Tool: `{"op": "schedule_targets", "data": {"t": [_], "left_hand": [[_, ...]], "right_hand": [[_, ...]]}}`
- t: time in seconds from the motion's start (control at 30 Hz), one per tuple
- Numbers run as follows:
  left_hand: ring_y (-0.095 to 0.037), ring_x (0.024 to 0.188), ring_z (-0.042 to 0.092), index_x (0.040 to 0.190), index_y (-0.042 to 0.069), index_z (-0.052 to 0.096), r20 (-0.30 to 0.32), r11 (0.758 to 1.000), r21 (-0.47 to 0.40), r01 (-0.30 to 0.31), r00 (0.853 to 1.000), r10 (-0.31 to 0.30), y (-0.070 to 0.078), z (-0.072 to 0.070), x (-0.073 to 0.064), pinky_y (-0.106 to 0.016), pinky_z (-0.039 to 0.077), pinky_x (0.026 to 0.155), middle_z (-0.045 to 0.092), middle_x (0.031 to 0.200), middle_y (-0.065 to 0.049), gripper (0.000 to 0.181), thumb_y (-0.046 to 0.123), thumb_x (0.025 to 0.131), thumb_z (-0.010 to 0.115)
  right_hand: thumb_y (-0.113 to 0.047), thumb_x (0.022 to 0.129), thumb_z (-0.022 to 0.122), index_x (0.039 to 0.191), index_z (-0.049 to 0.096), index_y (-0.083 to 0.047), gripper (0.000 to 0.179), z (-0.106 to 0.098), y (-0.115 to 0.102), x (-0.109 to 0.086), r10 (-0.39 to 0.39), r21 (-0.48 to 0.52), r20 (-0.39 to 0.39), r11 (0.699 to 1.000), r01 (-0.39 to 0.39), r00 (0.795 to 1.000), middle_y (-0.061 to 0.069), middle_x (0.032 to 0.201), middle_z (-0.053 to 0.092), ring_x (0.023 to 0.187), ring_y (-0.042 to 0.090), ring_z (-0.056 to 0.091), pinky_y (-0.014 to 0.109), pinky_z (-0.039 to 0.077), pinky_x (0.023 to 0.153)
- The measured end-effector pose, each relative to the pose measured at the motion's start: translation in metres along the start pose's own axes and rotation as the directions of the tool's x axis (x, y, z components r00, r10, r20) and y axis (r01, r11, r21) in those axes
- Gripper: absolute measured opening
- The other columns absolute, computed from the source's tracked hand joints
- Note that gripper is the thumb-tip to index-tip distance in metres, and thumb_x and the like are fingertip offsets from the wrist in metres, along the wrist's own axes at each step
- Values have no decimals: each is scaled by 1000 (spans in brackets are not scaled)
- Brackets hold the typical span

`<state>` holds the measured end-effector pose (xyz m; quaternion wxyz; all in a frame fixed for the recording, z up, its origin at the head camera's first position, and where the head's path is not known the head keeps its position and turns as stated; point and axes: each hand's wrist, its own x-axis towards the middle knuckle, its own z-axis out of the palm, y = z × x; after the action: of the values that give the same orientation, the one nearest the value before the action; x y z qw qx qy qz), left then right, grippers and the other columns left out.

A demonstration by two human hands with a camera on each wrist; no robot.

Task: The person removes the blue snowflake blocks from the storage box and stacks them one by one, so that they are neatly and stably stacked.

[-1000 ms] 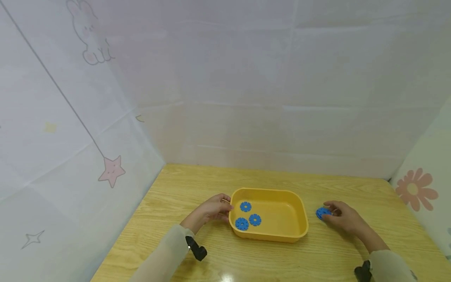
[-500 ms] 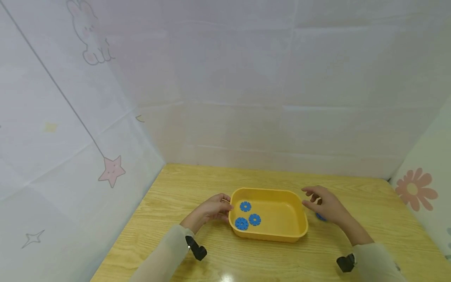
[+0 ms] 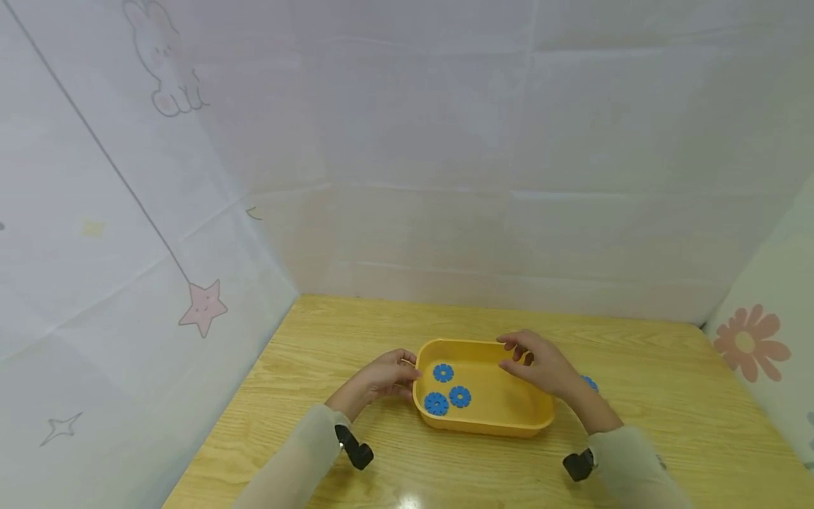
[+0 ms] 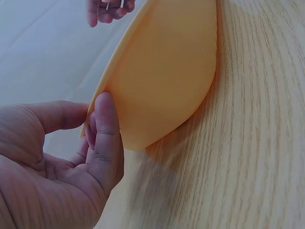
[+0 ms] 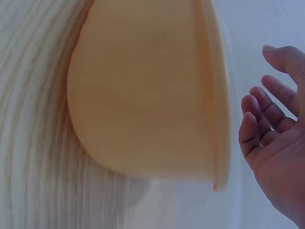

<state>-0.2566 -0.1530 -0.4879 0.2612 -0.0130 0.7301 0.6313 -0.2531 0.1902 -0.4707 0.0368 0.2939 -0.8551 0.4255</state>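
Observation:
A yellow plastic basin point(image 3: 490, 428) stands on the wooden table. Thumb and fingers of my left hand point(image 3: 389, 375) pinch its left rim, seen close in the left wrist view, where the hand point(image 4: 66, 148) has the rim between thumb and fingers. Inside, at the left end, lie three blue notched discs: one disc point(image 3: 443, 372) towards the back, another disc point(image 3: 461, 396) in front of it, and a larger-looking disc point(image 3: 436, 404) near the corner. My right hand point(image 3: 540, 364) hovers above the basin's right part, fingers loosely bent and holding nothing. The right wrist view shows that hand point(image 5: 279, 109) apart from the rim.
More blue disc point(image 3: 589, 382) shows on the table right of the basin, partly hidden behind my right forearm. The wooden table point(image 3: 356, 318) ends at a pale printed cloth point(image 3: 420, 233) at the back. Each wrist wears a black device.
My right hand has let go of the blue disc on the right of the table and moved left over the basin. The left hand and the discs in the basin have stayed in place.

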Motion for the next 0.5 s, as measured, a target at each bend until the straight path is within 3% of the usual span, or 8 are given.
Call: {"op": "schedule_targets", "data": {"t": [0.27, 0.5], "left_hand": [[-18, 76, 63, 129, -2, 46, 7, 1000, 3, -8, 1000, 8, 0, 0, 0, -30, 60, 66, 63, 96, -13, 42, 7, 94, 67], [-17, 76, 64, 129, -2, 46, 14, 1000, -6, -5, 1000, 5, -1, 0, 1, -28, 60, 65, 64, 95, -12, 41, 7, 94, 66]], "right_hand": [[-24, 95, 73, 132, 62, -7, 42, 29, -6, 13, -42, 20, 78, 999, 40, 996, 2, 109, 60, 87, 11, 55, 27, 52, 69], [-28, 96, 71, 132, 62, -7, 42, 51, -12, 19, -49, 25, 153, 999, 45, 987, 12, 110, 63, 89, 14, 56, 26, 52, 71]]}}
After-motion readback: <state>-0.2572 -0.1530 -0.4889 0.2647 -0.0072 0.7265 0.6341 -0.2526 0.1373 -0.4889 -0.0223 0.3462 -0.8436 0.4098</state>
